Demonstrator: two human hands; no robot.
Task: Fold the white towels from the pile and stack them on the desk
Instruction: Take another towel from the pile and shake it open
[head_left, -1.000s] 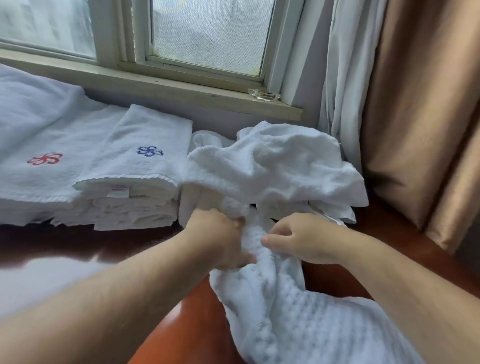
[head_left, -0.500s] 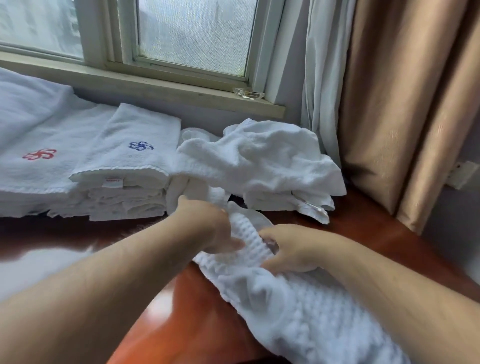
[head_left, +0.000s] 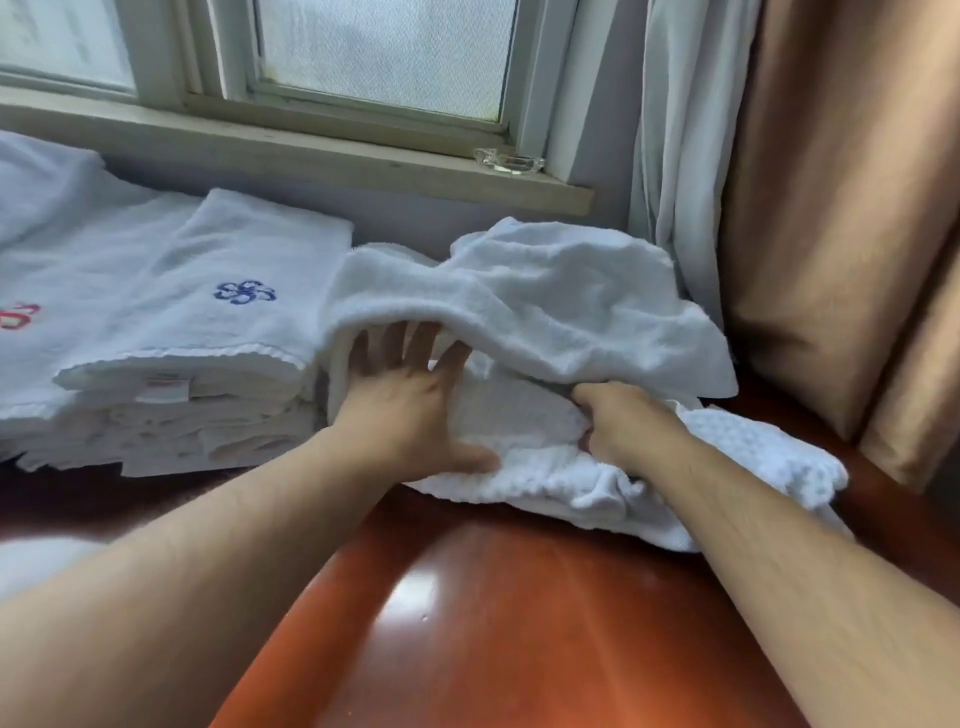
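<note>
Two hands (head_left: 410, 410) (head_left: 623, 421), two folded towel stacks (head_left: 208, 364) (head_left: 62, 270) left of one loose towel pile (head_left: 545, 306), one glass dish (head_left: 509, 158) behind it

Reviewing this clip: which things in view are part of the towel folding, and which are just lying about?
Part of the job:
- waffle towel, gripped by the right hand
- left hand, fingers spread, reaching under the loose towel pile
- folded stack with the blue emblem
- desk

Lying about:
- glass dish on the windowsill
- curtains
</note>
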